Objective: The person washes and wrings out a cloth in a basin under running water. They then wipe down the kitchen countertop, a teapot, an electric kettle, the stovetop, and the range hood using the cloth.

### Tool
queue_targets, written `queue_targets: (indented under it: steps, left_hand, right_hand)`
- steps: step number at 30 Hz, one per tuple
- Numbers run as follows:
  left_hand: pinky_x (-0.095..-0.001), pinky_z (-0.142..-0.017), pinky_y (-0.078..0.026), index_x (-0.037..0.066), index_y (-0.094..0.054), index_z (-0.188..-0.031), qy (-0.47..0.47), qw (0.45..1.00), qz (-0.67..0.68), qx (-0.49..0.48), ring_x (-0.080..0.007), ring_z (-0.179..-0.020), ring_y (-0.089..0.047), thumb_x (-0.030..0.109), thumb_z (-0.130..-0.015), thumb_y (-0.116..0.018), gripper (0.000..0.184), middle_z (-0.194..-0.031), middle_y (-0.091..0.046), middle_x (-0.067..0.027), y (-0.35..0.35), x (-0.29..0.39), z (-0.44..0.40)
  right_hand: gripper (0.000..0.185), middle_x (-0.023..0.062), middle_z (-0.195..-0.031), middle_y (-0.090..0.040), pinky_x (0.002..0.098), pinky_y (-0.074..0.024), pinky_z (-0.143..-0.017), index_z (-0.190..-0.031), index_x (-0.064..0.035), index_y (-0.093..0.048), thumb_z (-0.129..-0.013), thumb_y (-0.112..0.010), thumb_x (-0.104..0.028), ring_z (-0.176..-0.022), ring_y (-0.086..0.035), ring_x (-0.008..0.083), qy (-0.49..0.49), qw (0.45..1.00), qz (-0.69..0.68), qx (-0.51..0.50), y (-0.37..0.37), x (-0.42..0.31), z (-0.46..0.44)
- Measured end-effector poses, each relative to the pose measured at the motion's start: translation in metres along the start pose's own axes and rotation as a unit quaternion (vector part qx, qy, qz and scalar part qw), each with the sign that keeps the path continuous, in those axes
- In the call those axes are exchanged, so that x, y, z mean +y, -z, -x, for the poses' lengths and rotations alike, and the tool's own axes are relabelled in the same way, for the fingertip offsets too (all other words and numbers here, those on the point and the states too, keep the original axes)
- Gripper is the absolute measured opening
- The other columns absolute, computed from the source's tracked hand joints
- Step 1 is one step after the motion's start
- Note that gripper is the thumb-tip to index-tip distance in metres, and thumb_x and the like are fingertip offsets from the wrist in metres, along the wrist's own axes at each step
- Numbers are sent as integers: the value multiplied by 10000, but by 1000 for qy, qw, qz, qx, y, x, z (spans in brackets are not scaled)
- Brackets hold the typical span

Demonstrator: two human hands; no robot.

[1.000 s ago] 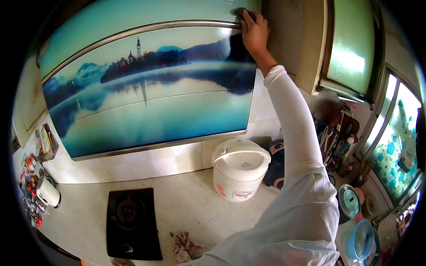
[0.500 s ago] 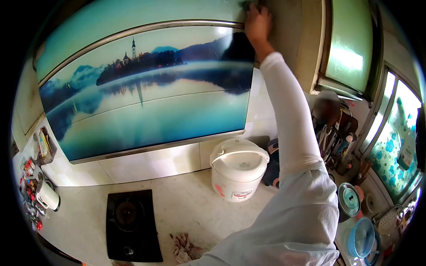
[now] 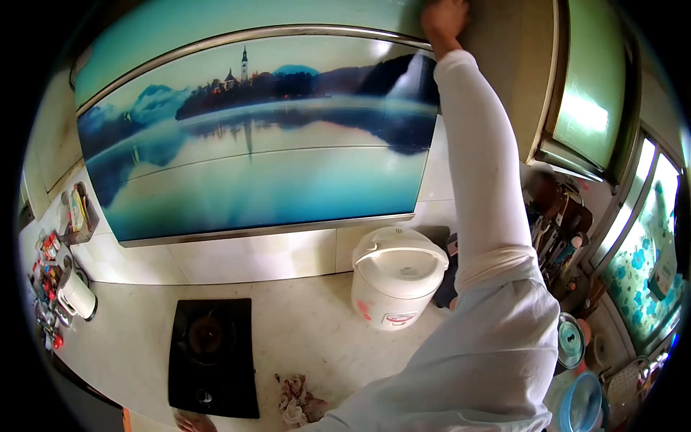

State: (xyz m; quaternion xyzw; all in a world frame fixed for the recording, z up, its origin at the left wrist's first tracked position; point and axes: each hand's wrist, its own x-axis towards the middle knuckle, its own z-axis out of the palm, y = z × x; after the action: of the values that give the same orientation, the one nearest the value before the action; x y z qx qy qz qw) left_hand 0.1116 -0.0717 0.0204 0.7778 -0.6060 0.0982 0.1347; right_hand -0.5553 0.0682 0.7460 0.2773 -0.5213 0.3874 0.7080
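Observation:
My right hand [image 3: 444,20] reaches up to the top right corner of a panel [image 3: 273,151] printed with a lake and a church tower. Its fingers are curled against the upper strip, partly cut off by the frame's top edge. What they hold is hidden now; a small dark thing showed at the fingertips a moment before. Low in the view, my left hand [image 3: 193,422] is only partly visible, its fingers lying at the counter's front edge just below the black single-burner stove [image 3: 210,360]. A crumpled patterned cloth [image 3: 299,403] lies right of the stove.
A white rice cooker [image 3: 398,281] stands on the counter [image 3: 133,317] beneath the panel. To the left is a white kettle [image 3: 75,294]. Blue basin [image 3: 580,403], lidded pot [image 3: 570,344] and hanging utensils [image 3: 558,216] crowd the right side. A green-doored cabinet [image 3: 590,93] juts out upper right.
My right hand appears higher and farther right, and the dark thing at its fingertips has gone out of sight. More of my left hand shows at the counter edge. The view has shifted slightly.

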Motion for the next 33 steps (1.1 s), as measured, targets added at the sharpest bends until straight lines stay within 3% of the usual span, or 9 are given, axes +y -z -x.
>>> queue_targets:
  steps: [2,4,6,9,12,14,21,26,33]
  left_hand:
    - [-451,-1029,-182,-15,-284,-1285,17,999,33,7,-334,-1248,-208,277,-804,-546,620,-1354,-266,-151,6,4,0]
    - [-444,-1032,-176,12,-279,-1298,12,997,-40,-58,-331,-1246,-215,277,-812,-533,609,-1357,-259,-152,-8,-4,-10]
    - [-506,-1014,-127,103,-15,-1376,93,980,21,-176,-312,-1315,-20,652,-810,-126,796,-1441,-49,-93,-34,-14,-13]
    - [-436,-1037,-161,18,-293,-1295,-50,996,-56,-39,-327,-1247,-219,267,-818,-522,585,-1360,-257,-145,-14,-10,-8]
    - [-431,-1033,-196,-15,-347,-1262,-38,991,-108,-68,-295,-1255,-250,208,-831,-451,496,-1344,-299,-148,-26,-11,-14]
    - [-439,-1045,-166,-4,-331,-1276,39,997,64,1,-287,-1276,-189,258,-810,-488,557,-1368,-251,-139,-57,-26,-14]
    - [-467,-960,-276,49,-559,-1010,-160,922,-313,162,-320,-1111,-375,250,-835,-473,280,-1173,-453,-129,-163,-93,-32]
    - [-520,-992,-201,67,-319,-1272,-29,987,159,19,-381,-1242,-154,342,-843,-411,518,-1296,-279,-213,-21,-24,-4]
    - [-577,-950,-219,113,-361,-1244,-222,947,-231,28,-376,-1210,-214,404,-806,-457,535,-1259,-299,-161,-116,-94,-68]
  right_hand:
    - [308,217,-1111,-470,466,-366,-843,-1117,-51,-519,-832,-464,-155,-1020,-429,387,-211,963,-159,-56,18,-31,11]
    - [318,197,-1122,-461,458,-357,-836,-1134,-74,-506,-834,-460,-168,-1023,-423,378,-93,981,-96,-144,-25,-34,36]
    - [327,189,-1127,-457,447,-355,-836,-1141,-77,-500,-830,-454,-167,-1026,-423,364,156,983,-62,-74,13,-56,72]
    - [338,192,-1131,-455,462,-359,-860,-1149,-72,-494,-822,-436,-136,-1012,-430,371,65,993,-33,-97,14,1,54]
    - [360,192,-1145,-450,467,-357,-864,-1161,-79,-485,-810,-470,-156,-1015,-429,381,-7,993,19,-113,28,-14,60]
    - [238,140,-1053,-524,401,-431,-728,-966,-80,-605,-759,-574,-195,-887,-524,287,65,888,297,-345,-13,-10,88]
    - [297,174,-1172,-451,366,-390,-831,-1077,-6,-526,-807,-528,-131,-1024,-467,287,189,930,17,-314,184,-40,141]
    - [342,199,-1257,-399,340,-360,-905,-1156,47,-469,-842,-494,-85,-1123,-426,287,243,876,-66,-411,350,-40,169]
    - [415,113,-1150,-539,286,-427,-852,-1215,-124,-485,-835,-542,-282,-975,-560,227,-213,760,259,-557,641,35,262]
